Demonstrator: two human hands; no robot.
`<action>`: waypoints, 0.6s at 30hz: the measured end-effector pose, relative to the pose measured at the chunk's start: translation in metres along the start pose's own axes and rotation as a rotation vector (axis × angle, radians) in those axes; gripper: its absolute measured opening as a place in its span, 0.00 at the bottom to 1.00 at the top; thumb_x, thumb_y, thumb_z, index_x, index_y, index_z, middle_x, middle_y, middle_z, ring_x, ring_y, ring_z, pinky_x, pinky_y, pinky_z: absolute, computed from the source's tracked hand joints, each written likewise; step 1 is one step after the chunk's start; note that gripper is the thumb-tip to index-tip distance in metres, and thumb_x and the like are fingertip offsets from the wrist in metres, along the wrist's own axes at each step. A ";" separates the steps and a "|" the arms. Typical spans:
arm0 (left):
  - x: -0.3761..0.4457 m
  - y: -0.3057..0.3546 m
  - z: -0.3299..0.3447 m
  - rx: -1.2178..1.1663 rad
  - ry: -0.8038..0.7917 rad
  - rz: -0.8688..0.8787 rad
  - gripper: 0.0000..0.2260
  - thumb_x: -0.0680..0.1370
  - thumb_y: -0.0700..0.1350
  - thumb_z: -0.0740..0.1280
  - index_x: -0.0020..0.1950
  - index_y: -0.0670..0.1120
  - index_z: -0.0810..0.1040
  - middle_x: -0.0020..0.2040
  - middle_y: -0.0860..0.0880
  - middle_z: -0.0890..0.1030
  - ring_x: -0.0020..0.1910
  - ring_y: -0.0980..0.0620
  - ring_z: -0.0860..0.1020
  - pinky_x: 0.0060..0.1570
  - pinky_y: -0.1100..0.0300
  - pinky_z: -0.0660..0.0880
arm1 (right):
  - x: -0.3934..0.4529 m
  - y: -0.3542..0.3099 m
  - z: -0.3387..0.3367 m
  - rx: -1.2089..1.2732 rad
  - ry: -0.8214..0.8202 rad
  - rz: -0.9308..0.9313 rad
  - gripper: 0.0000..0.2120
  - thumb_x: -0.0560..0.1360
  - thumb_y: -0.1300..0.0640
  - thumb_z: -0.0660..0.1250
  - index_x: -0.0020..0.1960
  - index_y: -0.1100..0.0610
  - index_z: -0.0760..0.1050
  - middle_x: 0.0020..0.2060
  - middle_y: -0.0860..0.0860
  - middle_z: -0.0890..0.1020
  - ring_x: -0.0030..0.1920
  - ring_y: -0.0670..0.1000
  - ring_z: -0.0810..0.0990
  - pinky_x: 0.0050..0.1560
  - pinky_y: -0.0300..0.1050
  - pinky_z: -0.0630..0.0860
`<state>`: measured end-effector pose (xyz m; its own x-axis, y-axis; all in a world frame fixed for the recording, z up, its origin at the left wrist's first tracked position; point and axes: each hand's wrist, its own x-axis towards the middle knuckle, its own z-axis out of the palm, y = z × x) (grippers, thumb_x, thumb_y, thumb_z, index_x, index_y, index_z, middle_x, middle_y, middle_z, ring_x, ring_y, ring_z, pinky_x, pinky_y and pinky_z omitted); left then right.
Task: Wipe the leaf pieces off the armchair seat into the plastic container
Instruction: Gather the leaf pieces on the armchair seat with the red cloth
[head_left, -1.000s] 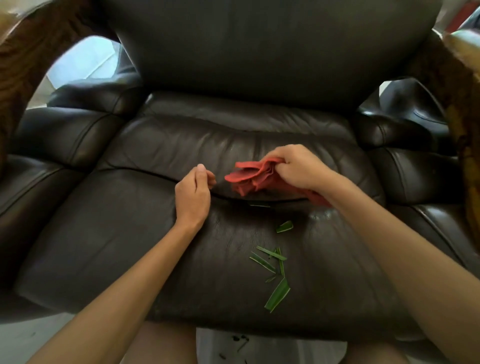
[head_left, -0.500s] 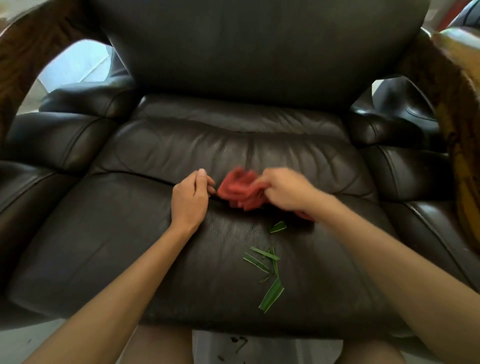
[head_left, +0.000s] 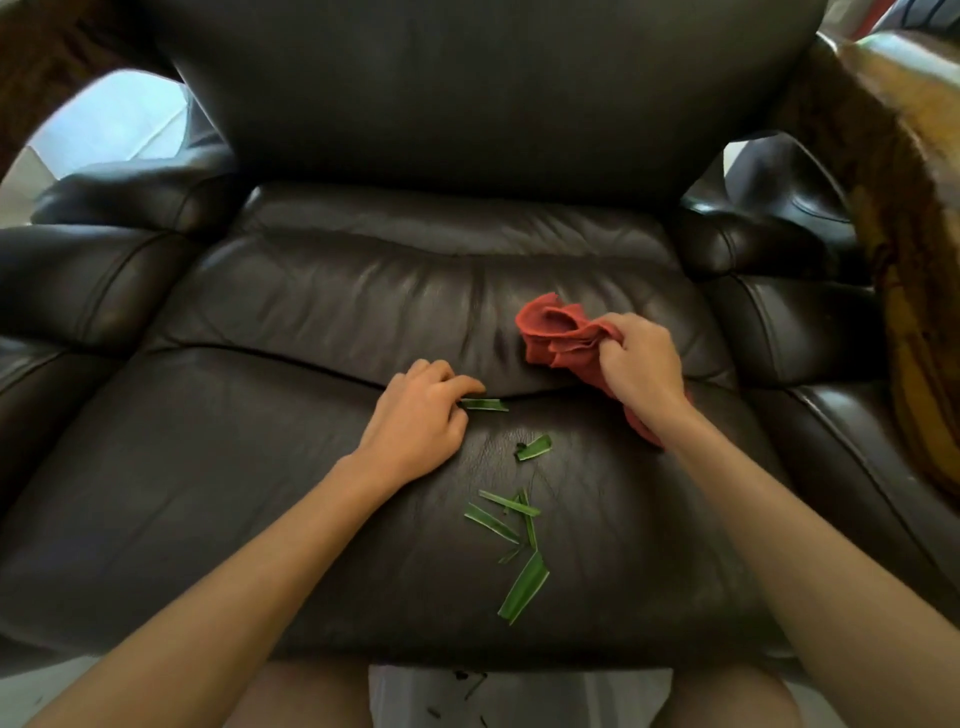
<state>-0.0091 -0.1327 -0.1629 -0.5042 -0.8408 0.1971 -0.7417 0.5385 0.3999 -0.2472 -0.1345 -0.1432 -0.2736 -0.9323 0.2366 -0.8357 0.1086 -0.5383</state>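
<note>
Several green leaf pieces (head_left: 511, 525) lie on the front half of the dark brown leather armchair seat (head_left: 234, 493). Another short piece (head_left: 533, 448) lies nearer the seat crease. My left hand (head_left: 415, 421) rests at the crease and pinches one end of a leaf piece (head_left: 485, 405) that sticks out of it. My right hand (head_left: 641, 364) is shut on a bunched red cloth (head_left: 558, 332), held just above the rear seat cushion. Below the seat's front edge, the clear plastic container (head_left: 519, 699) shows with a few dark bits inside.
Padded leather armrests (head_left: 78, 280) flank the seat on both sides, and the tall backrest (head_left: 493, 104) rises behind. A wooden frame (head_left: 914, 260) curves along the right. My knees sit on either side of the container.
My right hand has moved the red cloth right and back, away from the crease. My left hand has turned palm down and pulled a leaf piece out of the crease.
</note>
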 end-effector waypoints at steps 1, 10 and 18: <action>0.000 0.000 0.000 0.010 0.005 0.005 0.16 0.74 0.40 0.61 0.60 0.49 0.78 0.50 0.45 0.78 0.53 0.44 0.73 0.52 0.49 0.71 | -0.001 0.001 0.004 -0.014 0.021 -0.009 0.14 0.70 0.61 0.59 0.50 0.52 0.80 0.48 0.56 0.82 0.52 0.61 0.78 0.50 0.52 0.75; 0.002 0.006 0.004 0.017 -0.027 -0.085 0.14 0.75 0.42 0.61 0.59 0.47 0.79 0.54 0.47 0.76 0.56 0.47 0.70 0.54 0.52 0.67 | -0.003 0.002 0.011 -0.049 0.056 -0.054 0.14 0.69 0.59 0.59 0.49 0.51 0.79 0.46 0.53 0.81 0.49 0.60 0.78 0.46 0.49 0.72; -0.010 0.012 -0.004 -0.299 0.003 -0.035 0.11 0.71 0.34 0.62 0.45 0.44 0.82 0.44 0.49 0.79 0.46 0.51 0.73 0.51 0.55 0.71 | -0.007 -0.001 0.011 -0.086 0.017 -0.087 0.12 0.70 0.60 0.59 0.48 0.52 0.79 0.44 0.53 0.80 0.48 0.59 0.78 0.42 0.46 0.69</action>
<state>-0.0116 -0.1180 -0.1563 -0.4790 -0.8589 0.1814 -0.5954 0.4697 0.6519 -0.2392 -0.1323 -0.1527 -0.2055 -0.9335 0.2939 -0.8941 0.0570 -0.4442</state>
